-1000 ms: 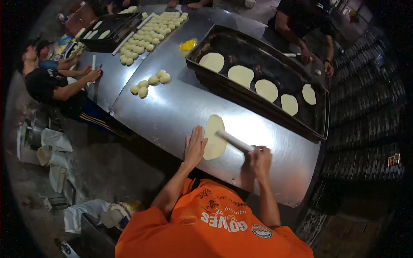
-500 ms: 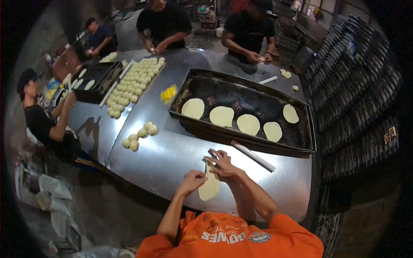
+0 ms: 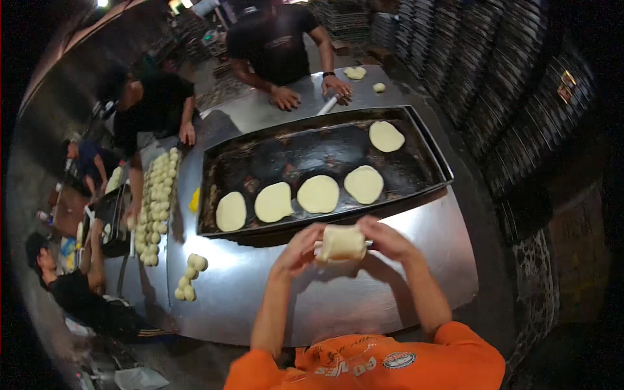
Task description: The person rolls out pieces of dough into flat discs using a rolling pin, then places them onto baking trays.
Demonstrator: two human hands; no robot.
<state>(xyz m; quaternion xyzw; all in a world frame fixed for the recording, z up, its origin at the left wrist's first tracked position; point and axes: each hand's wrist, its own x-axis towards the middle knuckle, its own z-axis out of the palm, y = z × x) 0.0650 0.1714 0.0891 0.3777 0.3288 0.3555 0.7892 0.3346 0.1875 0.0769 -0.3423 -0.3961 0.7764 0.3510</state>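
A pale sheet of dough (image 3: 344, 243) hangs over a thin rolling pin (image 3: 318, 245), just above the metal table near the tray's front edge. My left hand (image 3: 301, 249) is closed around the pin's left end. At the right end, my right hand (image 3: 388, 240) is closed on it too. Most of the pin is hidden by the dough and my fingers. Beyond my hands lies a large black baking tray (image 3: 292, 125), with several flat dough rounds (image 3: 318, 194) in it, mostly in a row along the near side.
Several dough balls (image 3: 189, 275) sit on the metal table (image 3: 247, 286) at left, with a long cluster of dough balls (image 3: 158, 208) behind. A yellow lump (image 3: 194, 200) is beside the tray. Across the table a person's hands (image 3: 338, 86) touch another rolling pin (image 3: 330, 104). Racks stand at right.
The dough that lay flat under my hands is now raised on the rolling pin, which was lying by the tray. My hands moved forward and apart. The view has turned.
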